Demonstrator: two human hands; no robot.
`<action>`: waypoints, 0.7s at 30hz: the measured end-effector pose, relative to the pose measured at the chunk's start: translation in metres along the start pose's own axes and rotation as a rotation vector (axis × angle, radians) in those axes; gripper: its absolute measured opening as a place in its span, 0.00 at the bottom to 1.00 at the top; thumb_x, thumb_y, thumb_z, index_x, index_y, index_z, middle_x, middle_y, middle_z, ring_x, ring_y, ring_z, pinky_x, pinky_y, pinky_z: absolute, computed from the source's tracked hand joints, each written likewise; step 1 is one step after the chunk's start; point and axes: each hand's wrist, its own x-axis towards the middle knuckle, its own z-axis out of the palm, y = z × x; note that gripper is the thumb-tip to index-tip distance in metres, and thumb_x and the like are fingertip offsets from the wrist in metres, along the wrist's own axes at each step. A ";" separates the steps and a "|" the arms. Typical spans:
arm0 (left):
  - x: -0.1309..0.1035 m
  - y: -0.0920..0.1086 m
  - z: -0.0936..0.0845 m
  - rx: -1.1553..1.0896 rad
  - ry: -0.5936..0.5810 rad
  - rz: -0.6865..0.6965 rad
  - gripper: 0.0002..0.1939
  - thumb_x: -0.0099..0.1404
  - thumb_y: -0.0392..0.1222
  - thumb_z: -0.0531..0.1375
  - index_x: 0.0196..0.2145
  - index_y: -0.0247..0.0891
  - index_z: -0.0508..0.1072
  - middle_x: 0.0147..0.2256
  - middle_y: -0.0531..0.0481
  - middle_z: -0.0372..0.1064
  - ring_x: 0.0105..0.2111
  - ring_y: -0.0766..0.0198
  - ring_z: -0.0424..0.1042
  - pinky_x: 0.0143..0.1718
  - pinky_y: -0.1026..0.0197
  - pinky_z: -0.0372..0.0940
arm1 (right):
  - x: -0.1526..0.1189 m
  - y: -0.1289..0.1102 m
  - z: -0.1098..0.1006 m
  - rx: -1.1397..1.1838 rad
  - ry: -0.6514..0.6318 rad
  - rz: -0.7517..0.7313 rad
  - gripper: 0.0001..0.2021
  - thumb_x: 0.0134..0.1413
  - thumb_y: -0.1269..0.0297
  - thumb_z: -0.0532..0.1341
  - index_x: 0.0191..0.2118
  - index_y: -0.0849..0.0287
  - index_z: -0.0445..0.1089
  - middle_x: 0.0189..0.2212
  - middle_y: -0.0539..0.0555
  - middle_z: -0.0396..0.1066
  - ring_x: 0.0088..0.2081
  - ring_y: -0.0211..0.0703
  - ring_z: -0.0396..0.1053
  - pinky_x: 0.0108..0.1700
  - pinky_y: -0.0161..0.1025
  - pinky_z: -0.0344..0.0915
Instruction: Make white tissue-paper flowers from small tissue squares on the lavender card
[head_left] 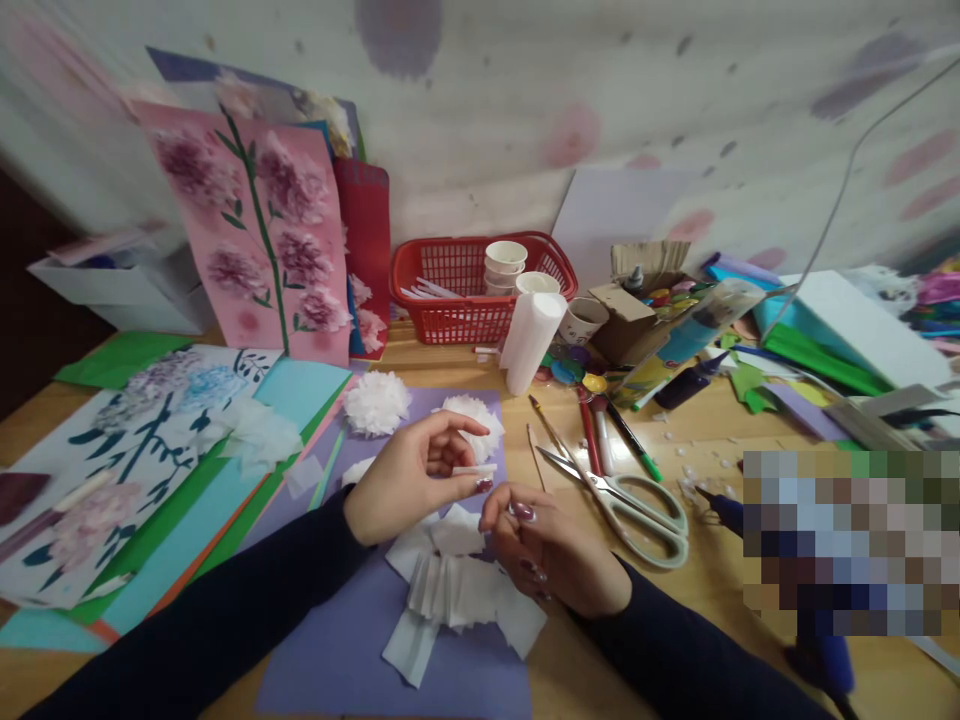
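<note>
Between its thumb and fingers, my left hand (409, 465) pinches a narrow folded strip of white paper (478, 470). My right hand (559, 550) is just below and to the right, apart from the strip, with its fingers curled in. Whatever it may hold is hidden. Beneath both hands, pleated white tissue paper (450, 590) and loose pieces lie on a purple sheet (337, 660). A fluffy white paper flower (377, 403) sits behind my left hand, and a second white flower (480, 425) is partly covered by its fingers.
Scissors (645, 515) lie open right of my hands, beside brushes and pens (596, 430). A glue gun (825, 650) is at the far right. A white paper roll (532, 340) stands before a red basket (450, 325) with cups. Flower pictures (255, 240) lean at the left.
</note>
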 end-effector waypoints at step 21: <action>-0.011 0.007 0.003 0.169 -0.231 -0.054 0.28 0.41 0.40 0.73 0.40 0.37 0.68 0.17 0.64 0.54 0.19 0.71 0.56 0.20 0.68 0.49 | -0.004 0.007 0.003 -0.307 0.177 -0.076 0.17 0.48 0.50 0.64 0.29 0.62 0.66 0.13 0.43 0.59 0.13 0.28 0.51 0.16 0.28 0.47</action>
